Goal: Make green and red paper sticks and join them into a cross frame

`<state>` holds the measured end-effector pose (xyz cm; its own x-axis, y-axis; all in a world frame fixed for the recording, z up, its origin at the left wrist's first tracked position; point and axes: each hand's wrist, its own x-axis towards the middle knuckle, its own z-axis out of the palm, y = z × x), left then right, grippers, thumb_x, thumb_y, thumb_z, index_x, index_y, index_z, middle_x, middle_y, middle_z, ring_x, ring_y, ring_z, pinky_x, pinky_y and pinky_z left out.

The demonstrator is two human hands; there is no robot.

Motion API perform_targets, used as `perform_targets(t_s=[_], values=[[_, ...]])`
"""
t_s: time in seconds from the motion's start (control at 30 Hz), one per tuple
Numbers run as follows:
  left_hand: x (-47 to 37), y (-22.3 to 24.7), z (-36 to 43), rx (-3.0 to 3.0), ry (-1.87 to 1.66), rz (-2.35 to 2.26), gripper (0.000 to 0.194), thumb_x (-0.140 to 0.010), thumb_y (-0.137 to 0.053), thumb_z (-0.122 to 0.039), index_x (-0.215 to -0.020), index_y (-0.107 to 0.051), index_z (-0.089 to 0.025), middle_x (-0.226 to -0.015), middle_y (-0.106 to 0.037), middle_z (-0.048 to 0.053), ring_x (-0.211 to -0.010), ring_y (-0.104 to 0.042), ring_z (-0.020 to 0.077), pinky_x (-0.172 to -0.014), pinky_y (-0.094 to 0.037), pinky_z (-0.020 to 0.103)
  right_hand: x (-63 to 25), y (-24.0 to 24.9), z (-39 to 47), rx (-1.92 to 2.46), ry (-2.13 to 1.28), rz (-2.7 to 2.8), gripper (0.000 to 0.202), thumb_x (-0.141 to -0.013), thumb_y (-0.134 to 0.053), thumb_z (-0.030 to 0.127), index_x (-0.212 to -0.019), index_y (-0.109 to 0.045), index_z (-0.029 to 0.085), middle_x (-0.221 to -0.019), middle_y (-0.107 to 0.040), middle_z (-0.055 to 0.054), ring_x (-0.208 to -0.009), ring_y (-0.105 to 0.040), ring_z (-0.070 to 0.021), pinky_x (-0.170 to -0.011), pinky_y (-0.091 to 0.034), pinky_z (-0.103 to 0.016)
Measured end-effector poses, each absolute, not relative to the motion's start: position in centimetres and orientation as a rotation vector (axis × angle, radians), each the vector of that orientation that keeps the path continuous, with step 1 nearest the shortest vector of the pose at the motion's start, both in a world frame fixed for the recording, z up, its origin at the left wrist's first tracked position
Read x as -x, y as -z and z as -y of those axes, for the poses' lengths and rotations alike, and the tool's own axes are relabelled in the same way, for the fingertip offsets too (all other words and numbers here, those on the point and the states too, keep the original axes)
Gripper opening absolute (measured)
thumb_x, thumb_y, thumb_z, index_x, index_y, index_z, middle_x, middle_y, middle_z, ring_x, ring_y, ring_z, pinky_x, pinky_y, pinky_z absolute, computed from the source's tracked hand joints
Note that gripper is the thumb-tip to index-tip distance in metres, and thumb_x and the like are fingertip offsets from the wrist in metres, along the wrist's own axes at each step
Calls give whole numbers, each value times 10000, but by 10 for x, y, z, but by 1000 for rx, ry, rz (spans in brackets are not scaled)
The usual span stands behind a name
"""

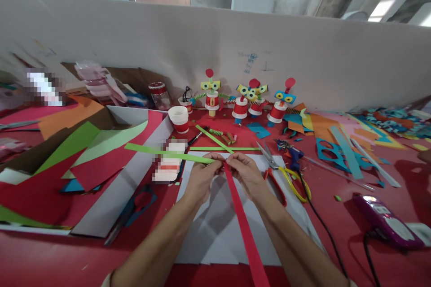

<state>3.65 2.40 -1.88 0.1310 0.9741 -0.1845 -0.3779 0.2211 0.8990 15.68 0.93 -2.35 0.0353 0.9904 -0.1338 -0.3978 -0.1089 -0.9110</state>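
Observation:
My left hand (204,177) pinches the end of a green paper strip (161,151) that stretches out to the left. Opposite it, my right hand (246,174) is closed on the end of a red paper strip (243,219), which hangs down toward me between my forearms. Both strips meet at my fingertips at roughly a right angle; the join itself is partly hidden by the fingers. Below lies a white sheet (202,237). Just beyond my fingers, another green strip (213,137) slants across the table over a further level one. Scissors (296,184) lie at right.
Paper-cup figures (239,110) stand along the back wall beside a white-and-red cup (179,119). A box of coloured paper (123,188) is at left. A blue glue gun (296,157) with a black cord and a purple power strip (387,224) lie at right.

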Motion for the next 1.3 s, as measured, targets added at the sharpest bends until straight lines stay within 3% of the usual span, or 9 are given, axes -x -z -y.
perform_targets(t_s=[0.17,0.47,0.87,1.3], values=[[-34,19,-25,-760,-1151,-890,84,-596,-679,-205,-650,-638,-155,-613,-590,-23,-575,-532,86,-582,-436,208,-157,23,-9,1036,-1402,841,205,-580,-791,280,-671,-625,203,-658,-591,45,-657,-562,-120,-694,-473,-283],[-32,17,-23,-798,-1121,-916,187,-593,-788,-266,-686,-685,-140,-625,-629,-5,-595,-538,97,-581,-427,222,-158,26,-10,1052,-1118,968,213,-650,-746,217,-811,-607,237,-751,-602,36,-686,-554,-118,-600,-451,-240],[-31,19,-24,-840,-1209,-802,188,-658,-784,-253,-808,-744,-147,-799,-716,43,-823,-626,175,-841,-481,320,-157,19,-6,1074,-1041,1034,144,-671,-730,209,-784,-643,234,-719,-635,22,-656,-574,-131,-603,-485,-266],[-34,12,-19,-745,-1292,-738,129,-584,-821,-211,-657,-722,-172,-659,-685,-8,-660,-606,116,-660,-489,238,-153,10,3,1073,-986,1029,119,-672,-751,263,-735,-654,233,-679,-644,18,-579,-547,-127,-562,-463,-281]])
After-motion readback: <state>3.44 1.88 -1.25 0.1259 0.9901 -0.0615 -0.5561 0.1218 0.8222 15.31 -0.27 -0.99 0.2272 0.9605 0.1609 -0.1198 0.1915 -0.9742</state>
